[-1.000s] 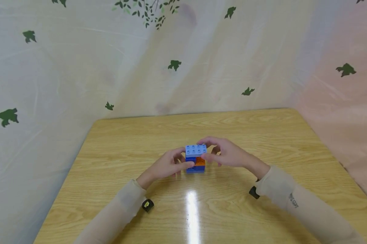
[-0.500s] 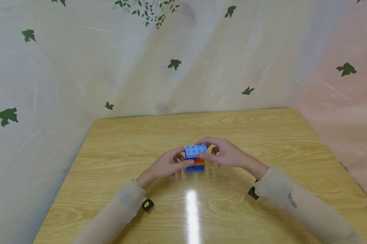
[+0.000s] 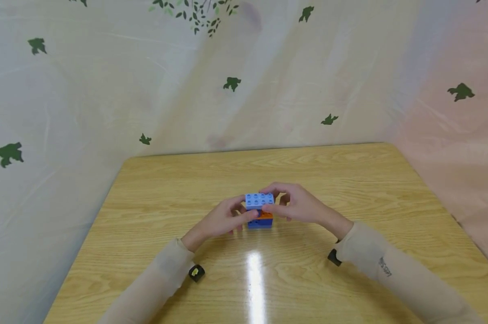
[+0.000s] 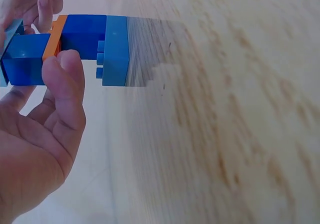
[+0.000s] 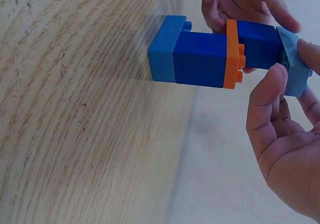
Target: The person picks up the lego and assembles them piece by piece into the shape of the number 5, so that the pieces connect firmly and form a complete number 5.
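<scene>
A stack of toy building bricks stands on the table between both hands. From the bottom up it has a light blue brick (image 5: 167,51), a dark blue brick (image 5: 199,59), a thin orange brick (image 5: 231,54) and a second dark blue brick (image 5: 257,43). At its top is another light blue brick (image 3: 259,200), studs up, slightly tilted in the right wrist view. The right hand (image 3: 296,203) pinches this top brick between thumb and fingers. Lower down, the left hand (image 3: 223,218) grips the stack near the orange layer, its thumb across the front.
The wooden table (image 3: 179,180) reaches back to a pale curtain (image 3: 268,117) with green leaf prints. Dark wrist cameras hang below both sleeves, one at the left cuff (image 3: 196,272) and another at the right (image 3: 335,257). Light glares off the front tabletop.
The right hand has shifted slightly left, its thumb sliding further along the front of the top light blue brick. That brick has turned a little and back. The left hand stays nearly still.
</scene>
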### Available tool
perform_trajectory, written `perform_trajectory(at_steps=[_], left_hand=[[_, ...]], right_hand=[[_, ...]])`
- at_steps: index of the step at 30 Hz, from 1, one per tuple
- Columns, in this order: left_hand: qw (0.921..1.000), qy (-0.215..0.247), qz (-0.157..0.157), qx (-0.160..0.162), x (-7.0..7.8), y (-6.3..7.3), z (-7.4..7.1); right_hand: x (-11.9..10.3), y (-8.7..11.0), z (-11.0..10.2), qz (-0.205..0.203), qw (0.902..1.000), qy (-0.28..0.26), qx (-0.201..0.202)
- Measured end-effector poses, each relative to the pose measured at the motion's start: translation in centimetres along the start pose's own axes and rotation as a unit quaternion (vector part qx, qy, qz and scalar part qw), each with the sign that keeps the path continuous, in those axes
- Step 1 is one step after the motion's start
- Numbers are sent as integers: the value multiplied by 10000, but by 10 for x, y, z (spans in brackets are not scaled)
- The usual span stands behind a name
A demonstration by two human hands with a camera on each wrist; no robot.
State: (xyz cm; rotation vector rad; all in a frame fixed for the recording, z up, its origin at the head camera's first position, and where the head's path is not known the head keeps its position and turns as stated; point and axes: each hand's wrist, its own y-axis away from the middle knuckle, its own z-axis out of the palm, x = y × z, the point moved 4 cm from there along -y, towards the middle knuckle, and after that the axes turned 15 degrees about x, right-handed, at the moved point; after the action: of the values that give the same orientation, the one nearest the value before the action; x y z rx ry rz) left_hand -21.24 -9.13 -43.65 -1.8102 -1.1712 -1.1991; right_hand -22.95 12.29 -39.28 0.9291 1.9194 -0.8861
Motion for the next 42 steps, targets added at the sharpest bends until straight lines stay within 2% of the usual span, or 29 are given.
perform_trajectory(at_steps=[8,16,24,31,42], left_hand=[[9989,-215,-394,102,0,2,-3],[9982,-172,-550,137,1,1,-5],[9971,-108,-749,22,5,0,-6],[9981,-14,-618,-52,6,-3,-5],[9984,-129,-552,4,6,-4,-3]], right_hand=[[-1,0,-2,85,9998,-152,-22],[3,-2,-1,147,9995,-272,-59],[7,-3,-2,282,9992,-248,-96],[6,-2,-1,436,9982,-389,-121],[10,-3,-2,298,9987,-403,-44]])
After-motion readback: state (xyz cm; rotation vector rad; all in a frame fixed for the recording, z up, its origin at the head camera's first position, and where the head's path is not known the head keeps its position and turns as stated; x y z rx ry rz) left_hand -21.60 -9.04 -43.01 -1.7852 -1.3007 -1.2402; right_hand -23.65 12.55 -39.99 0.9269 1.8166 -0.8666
